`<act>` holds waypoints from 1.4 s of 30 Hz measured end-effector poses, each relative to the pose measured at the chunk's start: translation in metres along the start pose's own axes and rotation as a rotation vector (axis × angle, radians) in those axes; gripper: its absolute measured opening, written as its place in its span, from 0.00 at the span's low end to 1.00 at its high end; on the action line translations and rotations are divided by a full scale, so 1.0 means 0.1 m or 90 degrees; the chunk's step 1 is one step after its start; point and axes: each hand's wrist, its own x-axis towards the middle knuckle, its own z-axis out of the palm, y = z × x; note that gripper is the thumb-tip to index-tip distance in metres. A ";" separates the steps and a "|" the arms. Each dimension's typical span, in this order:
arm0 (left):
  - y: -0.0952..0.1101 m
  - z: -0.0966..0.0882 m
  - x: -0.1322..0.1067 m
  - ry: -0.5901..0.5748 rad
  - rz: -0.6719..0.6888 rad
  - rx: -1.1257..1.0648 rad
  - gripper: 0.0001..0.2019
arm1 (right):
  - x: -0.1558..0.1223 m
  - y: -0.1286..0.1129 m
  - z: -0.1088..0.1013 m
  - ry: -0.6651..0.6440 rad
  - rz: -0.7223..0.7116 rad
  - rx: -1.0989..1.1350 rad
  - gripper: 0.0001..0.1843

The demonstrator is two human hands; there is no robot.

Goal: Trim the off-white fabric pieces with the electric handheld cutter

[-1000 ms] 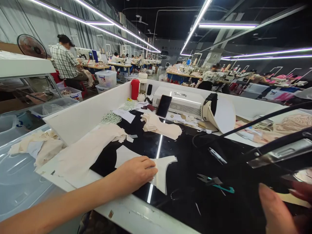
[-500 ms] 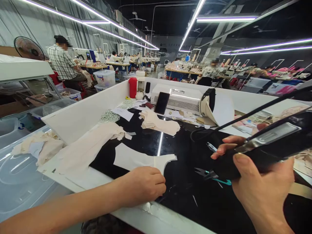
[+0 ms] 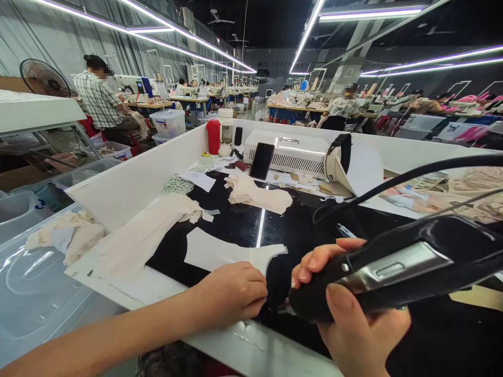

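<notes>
My left hand (image 3: 236, 290) is closed at the near edge of a flat white fabric piece (image 3: 223, 251), its fingertips pinched together on the cloth. The piece lies on the shiny black tabletop (image 3: 228, 225). My right hand (image 3: 353, 319) is wrapped round a black corded hand-held power tool (image 3: 396, 272) with a silver plate on its side. The tool's rounded front end points left toward the fabric piece and stands apart from it. Small thread snips are mostly hidden behind that end. Beyond the fabric lies a stack of cream fabric pieces (image 3: 259, 193).
A phone (image 3: 262, 161) leans on a white vented box (image 3: 286, 149). Cream fabric (image 3: 145, 230) drapes over the left side, beside green cord (image 3: 176, 184). A pen (image 3: 345, 231) lies behind the tool. White boards (image 3: 137, 178) wall the table. Other people sit at sewing machines beyond.
My right hand has brought the power tool left, closer to my left hand and the fabric piece, now covering most of the snips. The left hand has hardly moved.
</notes>
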 end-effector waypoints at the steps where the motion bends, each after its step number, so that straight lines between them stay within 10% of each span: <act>1: 0.00 -0.01 0.00 -0.001 -0.015 -0.030 0.07 | -0.01 0.02 0.02 0.000 0.001 0.005 0.19; 31: -0.12 -0.04 -0.03 0.065 -0.033 -0.100 0.05 | 0.06 0.05 0.18 0.055 -0.017 -0.019 0.21; 42: -0.20 -0.12 0.03 -0.005 0.130 -0.070 0.07 | 0.07 0.01 0.21 0.067 -0.029 -0.008 0.20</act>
